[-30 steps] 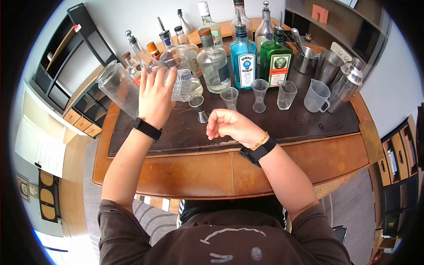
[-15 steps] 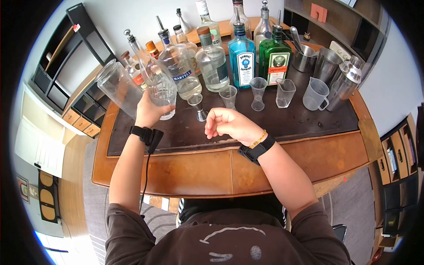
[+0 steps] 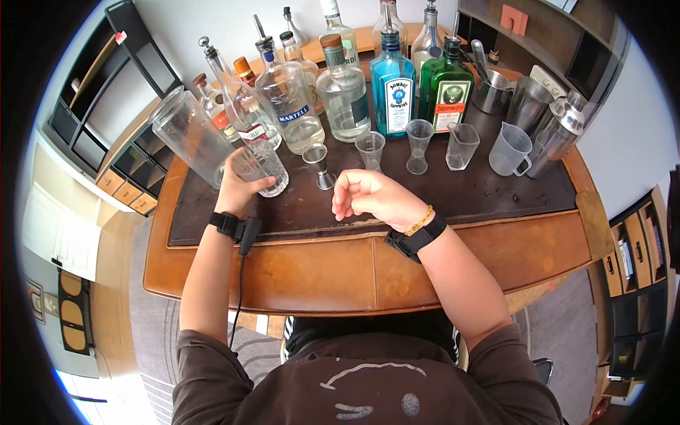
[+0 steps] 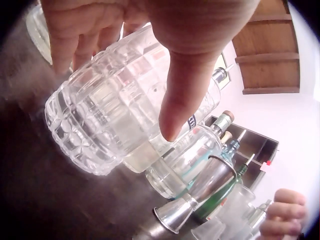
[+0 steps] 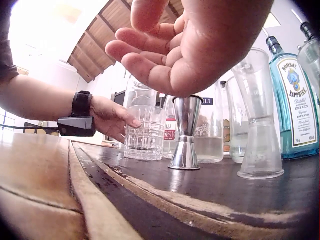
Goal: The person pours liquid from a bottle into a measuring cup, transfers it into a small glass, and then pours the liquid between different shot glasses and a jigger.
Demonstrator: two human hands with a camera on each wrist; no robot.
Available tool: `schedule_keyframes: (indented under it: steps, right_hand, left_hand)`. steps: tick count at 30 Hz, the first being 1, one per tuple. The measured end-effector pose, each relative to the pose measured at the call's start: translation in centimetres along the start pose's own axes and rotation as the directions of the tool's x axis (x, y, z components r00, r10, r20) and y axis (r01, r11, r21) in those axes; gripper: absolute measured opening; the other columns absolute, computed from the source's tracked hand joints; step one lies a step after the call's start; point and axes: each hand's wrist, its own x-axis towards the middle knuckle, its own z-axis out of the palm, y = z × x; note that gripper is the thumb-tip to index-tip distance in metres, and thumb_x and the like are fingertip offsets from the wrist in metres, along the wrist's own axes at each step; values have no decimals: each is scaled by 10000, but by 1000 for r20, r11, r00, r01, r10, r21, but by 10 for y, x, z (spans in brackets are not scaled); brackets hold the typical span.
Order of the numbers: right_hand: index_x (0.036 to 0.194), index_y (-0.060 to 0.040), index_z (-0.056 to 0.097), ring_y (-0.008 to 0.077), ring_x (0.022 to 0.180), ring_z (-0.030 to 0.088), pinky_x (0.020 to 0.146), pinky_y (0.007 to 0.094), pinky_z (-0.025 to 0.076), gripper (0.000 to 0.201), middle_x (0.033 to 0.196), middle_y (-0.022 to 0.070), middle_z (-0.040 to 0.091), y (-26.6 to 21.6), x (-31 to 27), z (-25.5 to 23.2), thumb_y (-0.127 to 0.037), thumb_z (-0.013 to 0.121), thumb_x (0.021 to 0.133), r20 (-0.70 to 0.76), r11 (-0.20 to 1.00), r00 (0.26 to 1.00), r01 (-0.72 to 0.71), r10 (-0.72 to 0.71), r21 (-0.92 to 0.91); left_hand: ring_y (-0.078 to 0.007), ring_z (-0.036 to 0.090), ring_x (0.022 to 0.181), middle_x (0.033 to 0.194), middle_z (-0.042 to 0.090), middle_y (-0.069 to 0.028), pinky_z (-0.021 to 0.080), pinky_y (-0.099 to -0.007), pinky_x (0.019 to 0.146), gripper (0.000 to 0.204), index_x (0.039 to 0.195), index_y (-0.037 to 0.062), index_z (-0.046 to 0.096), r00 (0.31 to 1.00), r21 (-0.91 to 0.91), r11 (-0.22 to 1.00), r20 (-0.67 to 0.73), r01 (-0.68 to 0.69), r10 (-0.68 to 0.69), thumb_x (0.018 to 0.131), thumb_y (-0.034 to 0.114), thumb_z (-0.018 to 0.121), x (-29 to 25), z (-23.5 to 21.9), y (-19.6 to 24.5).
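Note:
My left hand (image 3: 241,185) grips a clear cut-glass tumbler (image 3: 276,178), thumb on the near side and fingers round the far side. In the right wrist view the tumbler (image 5: 144,137) stands upright, its base at the dark desktop. The left wrist view shows its faceted wall (image 4: 95,125) close up, with the thumb across it. To the tumbler's right is a steel double jigger (image 3: 319,166). My right hand (image 3: 381,200) hangs over the desk's front part with loosely curled fingers and nothing in it, just nearer than the jigger and a small plastic measuring cup (image 3: 370,150).
A tall clear glass vessel (image 3: 191,134) stands left of the tumbler. Behind are several bottles, among them a Martell bottle (image 3: 290,106), a blue gin bottle (image 3: 392,88) and a green bottle (image 3: 446,85). At right are a plastic jug (image 3: 510,150) and a steel shaker (image 3: 556,138).
My left hand has turned the tumbler from lying sideways in the air to upright and lowered it toward the desktop, nearer to me. The right hand has stayed in place.

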Motion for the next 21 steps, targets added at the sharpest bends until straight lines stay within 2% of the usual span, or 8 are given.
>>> schedule_keyframes:
  steps: [2, 3, 5, 8, 10, 12, 15, 21]
  right_hand:
    - [889, -53, 547, 146, 841, 624, 753, 264, 477, 180, 904, 46, 623, 0, 0, 1, 61, 472, 771, 2, 1000, 1000, -6, 6, 6]
    - [888, -51, 546, 146, 840, 624, 754, 265, 476, 178, 902, 46, 623, -1, 0, 1, 61, 471, 772, 5, 1000, 1000, -8, 8, 11]
    - [889, -48, 544, 144, 837, 622, 755, 266, 476, 176, 898, 44, 619, 0, 0, 2, 60, 469, 772, 22, 1000, 1000, -14, 14, 3]
    - [890, -41, 538, 141, 832, 614, 762, 270, 477, 179, 884, 40, 612, 1, 0, 5, 65, 460, 769, 71, 1000, 997, -20, 21, -4]
    - [890, -37, 535, 140, 830, 609, 768, 273, 478, 184, 875, 38, 607, -1, -1, 7, 70, 453, 765, 100, 1000, 995, -21, 22, -8]
    - [890, -29, 529, 137, 831, 600, 783, 281, 480, 201, 857, 37, 601, -8, -4, 12, 88, 438, 753, 157, 1000, 988, 1, 3, -25]
    - [881, -1, 529, 146, 808, 593, 773, 284, 487, 191, 840, 66, 604, -15, -15, 22, 119, 443, 760, 129, 1000, 992, -2, 0, 11]
    - [879, -11, 530, 129, 825, 581, 779, 267, 466, 181, 855, 50, 596, -28, -55, 33, 118, 446, 783, 155, 998, 986, 61, -60, 1]
  left_hand:
    - [-293, 486, 1206, 1315, 469, -171, 419, -406, 998, 967, 1375, 31, 339, 965, 207, 953, -99, -221, 245, 588, 148, 890, 2, -3, -4]
    - [-293, 486, 1206, 1315, 469, -171, 419, -406, 998, 967, 1375, 31, 339, 965, 206, 953, -99, -220, 244, 588, 148, 890, -5, 3, 11]
    - [-334, 456, 1233, 1347, 431, -189, 384, -422, 1028, 934, 1376, 25, 345, 749, 729, 532, -39, -432, 662, 612, 165, 863, -30, 29, 60]
    - [-321, 465, 1232, 1343, 452, -182, 370, -412, 1038, 913, 1393, 33, 340, 707, 664, 475, 116, -578, 697, 637, 139, 842, -37, 55, 76]
    - [-290, 511, 1183, 1297, 507, -183, 401, -404, 1024, 847, 1369, 13, 363, 797, 410, 707, 89, -576, 598, 683, 159, 838, -27, 76, 58]
    - [-260, 567, 1125, 1236, 553, -185, 461, -386, 969, 825, 1355, -5, 360, 924, 383, 846, 57, -371, 379, 701, 160, 836, -22, 87, 49]
    - [-229, 625, 1018, 1132, 609, -178, 517, -349, 885, 816, 1341, -19, 364, 983, 309, 933, 28, -183, 184, 697, 138, 839, -15, 97, 43]
    - [-197, 652, 914, 1039, 642, -150, 537, -302, 816, 764, 1322, -20, 376, 981, 239, 952, 58, -192, 183, 708, 76, 820, -8, 99, 38]
